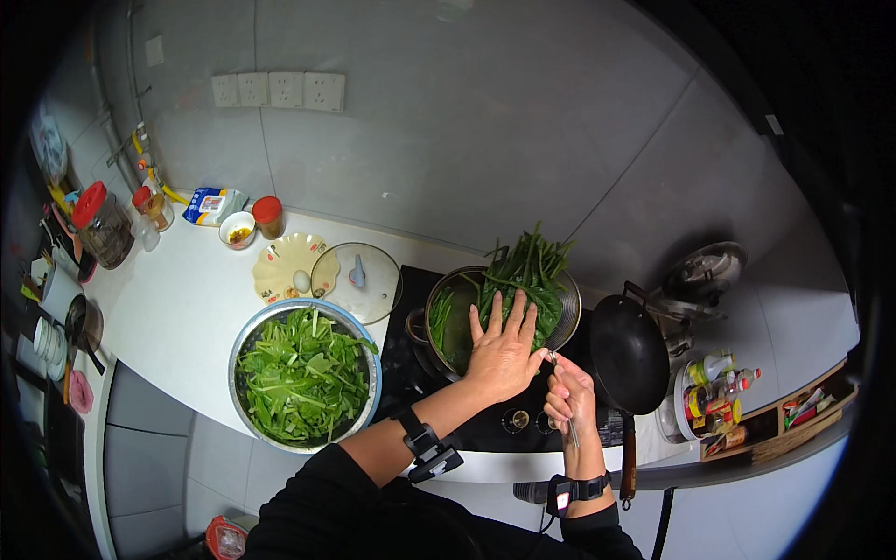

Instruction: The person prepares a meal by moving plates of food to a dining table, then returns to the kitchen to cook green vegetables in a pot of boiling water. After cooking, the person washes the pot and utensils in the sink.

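Note:
My left hand (pixel 505 350) lies palm down, fingers spread, on a heap of wet, dark green leafy vegetables (pixel 528 262). The heap rests in a round metal strainer (pixel 573 315) at the right side of a steel pot (pixel 426 323). My right hand (pixel 572 392) grips the strainer's thin metal handle (pixel 573 434) near the front of the cooktop. Greenish liquid (pixel 458 315) fills the pot, with some green stalks (pixel 441 315) at its left side. The heap and my left hand hide part of the strainer.
A metal basin (pixel 236 364) of cut raw greens stands left of the black cooktop (pixel 395 350). Behind it are a glass lid (pixel 371 294) and a plate (pixel 269 262) with an egg (pixel 301 281). A black wok (pixel 628 357) sits right, its handle jutting past the counter edge. Bottles (pixel 714 395) stand beyond.

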Demonstrator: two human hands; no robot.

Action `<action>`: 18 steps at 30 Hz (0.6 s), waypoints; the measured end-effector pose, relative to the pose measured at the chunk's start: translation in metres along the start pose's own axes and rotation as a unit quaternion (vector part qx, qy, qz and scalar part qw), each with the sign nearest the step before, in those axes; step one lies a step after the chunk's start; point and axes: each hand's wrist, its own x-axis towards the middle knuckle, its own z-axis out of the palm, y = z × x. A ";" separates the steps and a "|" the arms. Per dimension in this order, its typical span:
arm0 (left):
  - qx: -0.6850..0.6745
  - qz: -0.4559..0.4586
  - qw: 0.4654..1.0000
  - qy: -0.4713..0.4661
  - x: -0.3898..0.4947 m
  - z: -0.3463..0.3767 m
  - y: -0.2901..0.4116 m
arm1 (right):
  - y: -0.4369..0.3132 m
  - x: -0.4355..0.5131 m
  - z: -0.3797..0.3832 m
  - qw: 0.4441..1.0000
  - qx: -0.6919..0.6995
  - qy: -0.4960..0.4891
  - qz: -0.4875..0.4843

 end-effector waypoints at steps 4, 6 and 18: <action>0.006 0.001 1.000 0.001 0.000 -0.001 -0.002 | 0.001 0.000 0.001 1.000 -0.002 0.003 0.003; 0.009 0.006 1.000 0.006 0.001 -0.002 -0.003 | 0.000 0.001 0.003 1.000 -0.005 0.001 -0.001; 0.024 0.034 0.998 0.040 0.006 -0.005 -0.005 | -0.006 0.001 0.008 1.000 -0.010 0.006 0.003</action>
